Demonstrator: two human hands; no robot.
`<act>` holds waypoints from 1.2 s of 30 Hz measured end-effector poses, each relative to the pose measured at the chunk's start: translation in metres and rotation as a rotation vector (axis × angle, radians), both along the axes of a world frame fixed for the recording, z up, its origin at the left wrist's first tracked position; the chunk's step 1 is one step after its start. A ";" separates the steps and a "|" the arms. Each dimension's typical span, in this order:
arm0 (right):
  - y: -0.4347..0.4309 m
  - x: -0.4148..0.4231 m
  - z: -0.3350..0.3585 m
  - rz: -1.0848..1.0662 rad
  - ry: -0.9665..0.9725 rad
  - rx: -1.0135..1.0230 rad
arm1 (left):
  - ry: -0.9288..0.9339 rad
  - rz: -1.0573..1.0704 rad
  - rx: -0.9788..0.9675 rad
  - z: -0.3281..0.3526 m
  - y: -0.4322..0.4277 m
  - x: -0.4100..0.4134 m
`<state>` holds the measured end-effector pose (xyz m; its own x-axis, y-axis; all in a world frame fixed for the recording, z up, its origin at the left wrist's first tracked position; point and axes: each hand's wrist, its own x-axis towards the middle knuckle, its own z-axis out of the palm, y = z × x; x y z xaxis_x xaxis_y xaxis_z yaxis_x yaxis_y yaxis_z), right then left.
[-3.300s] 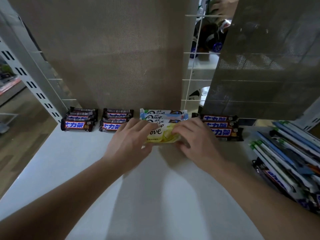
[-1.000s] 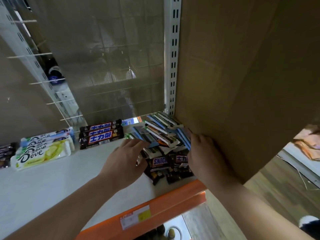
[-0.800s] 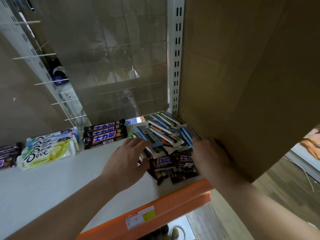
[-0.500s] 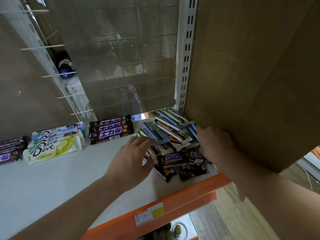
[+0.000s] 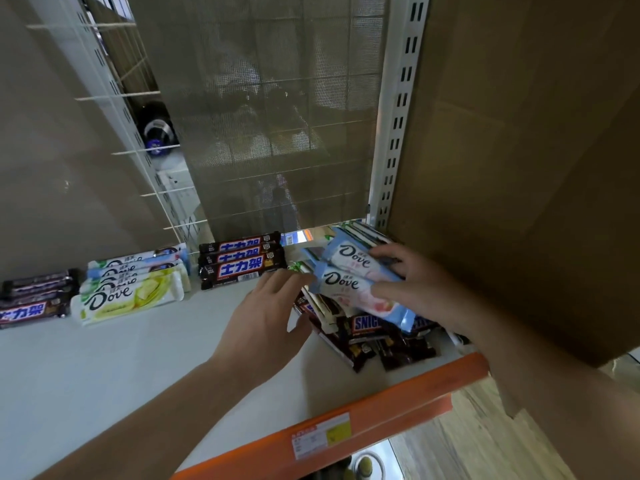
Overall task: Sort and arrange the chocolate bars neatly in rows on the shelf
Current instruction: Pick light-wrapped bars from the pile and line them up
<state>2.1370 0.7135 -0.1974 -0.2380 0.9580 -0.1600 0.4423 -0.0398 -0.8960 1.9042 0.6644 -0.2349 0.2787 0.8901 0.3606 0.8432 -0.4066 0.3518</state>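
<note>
White shelf [image 5: 138, 368] with an orange front lip [image 5: 381, 407] runs across the lower frame, backed by a grey mesh panel [image 5: 270, 116].

At centre right my right hand [image 5: 426, 287] pinches two blue Dove bars [image 5: 348, 287] together, thumb on the lower one and fingers over the upper one. It holds them just above the unsorted pile [image 5: 367, 337] of Snickers and other bars. Their long axis slants from upper left to lower right of the frame, and the free ends point left.

My left hand [image 5: 266, 320] is spread wide and holds nothing. Its fingertips are just beside those free ends, and I cannot tell whether they touch.

The Dove row [image 5: 131, 289] where I judge these belong lies at the left of the frame, well apart from the bars in my grip. A row of dark Snickers bars [image 5: 242, 263] stands between. More dark bars [image 5: 31, 303] sit at the far left edge.

My left hand is the nearer one to that row, so a handover or a two-handed carry leftward looks likely. The bars would need turning to lie level with the row.

A cardboard box [image 5: 519, 168] fills the right side. Only its outer wall shows, so what it holds is hidden.
</note>
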 end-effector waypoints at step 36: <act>-0.008 0.000 -0.006 0.015 -0.758 0.665 | 0.295 0.094 0.106 0.035 -0.001 -0.087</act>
